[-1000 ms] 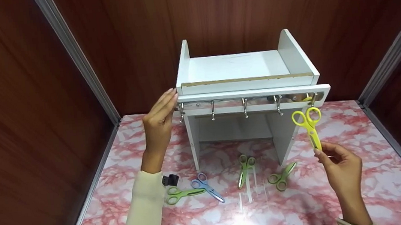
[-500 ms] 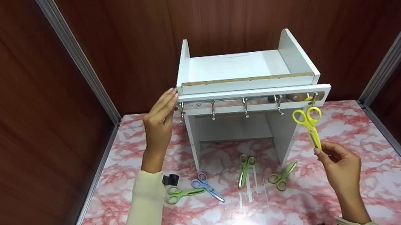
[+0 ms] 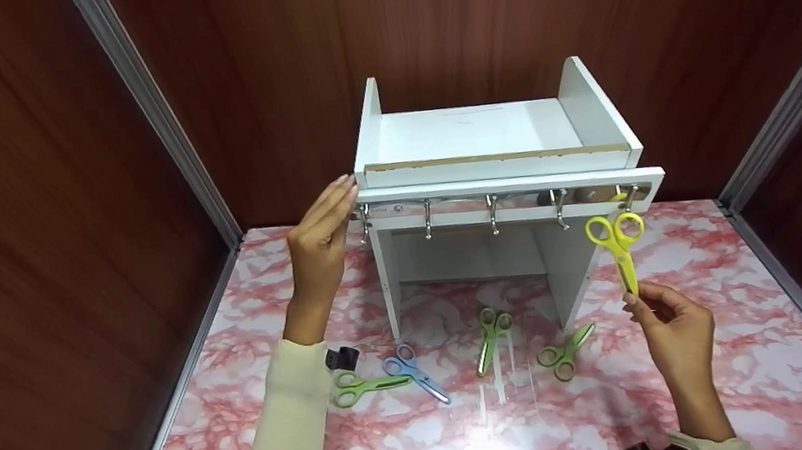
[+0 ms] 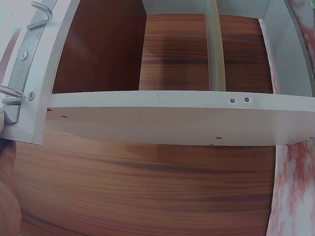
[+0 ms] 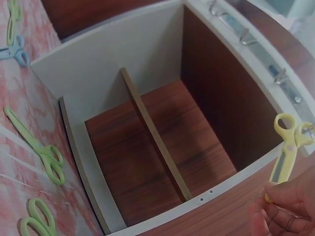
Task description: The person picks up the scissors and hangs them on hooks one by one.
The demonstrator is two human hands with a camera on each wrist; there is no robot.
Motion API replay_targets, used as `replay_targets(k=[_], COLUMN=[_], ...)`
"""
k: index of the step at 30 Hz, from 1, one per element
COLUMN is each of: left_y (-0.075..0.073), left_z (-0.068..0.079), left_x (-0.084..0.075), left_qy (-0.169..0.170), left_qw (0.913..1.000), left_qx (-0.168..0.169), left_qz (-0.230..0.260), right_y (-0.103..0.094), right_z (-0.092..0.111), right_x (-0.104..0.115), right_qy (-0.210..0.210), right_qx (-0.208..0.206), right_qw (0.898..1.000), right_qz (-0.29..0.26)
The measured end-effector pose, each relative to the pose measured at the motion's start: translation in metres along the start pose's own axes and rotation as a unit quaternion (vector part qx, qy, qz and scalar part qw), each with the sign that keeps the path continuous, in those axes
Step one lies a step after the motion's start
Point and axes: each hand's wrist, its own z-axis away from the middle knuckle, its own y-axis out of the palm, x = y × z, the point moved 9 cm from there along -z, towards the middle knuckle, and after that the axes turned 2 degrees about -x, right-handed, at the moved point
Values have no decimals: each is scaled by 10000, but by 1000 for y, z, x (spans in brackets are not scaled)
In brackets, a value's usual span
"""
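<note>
Head view: the right hand (image 3: 678,337) pinches the yellow scissors (image 3: 624,256), rings up by the rightmost hook (image 3: 633,198), contact unclear; the left hand (image 3: 318,249), fingers straight, touches the shelf (image 3: 455,172). Left wrist: hand mostly cut off. Right wrist: fingers partly hide the blade tip.

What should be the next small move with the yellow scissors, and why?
I would probably seat the yellow scissors on the rightmost hook before loosening the right grip: their handle overlaps the hook in the right wrist view, but whether it is caught is unclear, and the right grip pinches their lower end.
</note>
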Motion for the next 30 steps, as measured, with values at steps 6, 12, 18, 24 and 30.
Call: replay_targets(k=[6, 12, 18, 24, 30], left_y=[1, 0, 1, 1, 0], left_z=[-1, -1, -1, -2, -1], left_x=[-1, -1, -2, -2, -2], left_qy=[7, -30, -41, -30, -20], left_qw=[10000, 10000, 10000, 9999, 10000], left_qx=[1, -5, 30, 28, 21], left_qz=[-10, -48, -82, -91, -87], right_y=[3, 6, 8, 8, 9], right_z=[0, -1, -2, 1, 4], right_x=[-9, -14, -15, 7, 8], right_qy=[196, 329, 332, 208, 215], right_qx=[90, 162, 245, 332, 404], right_qw=[9998, 9992, 9991, 9992, 9986], right_qz=[49, 165, 128, -91, -252])
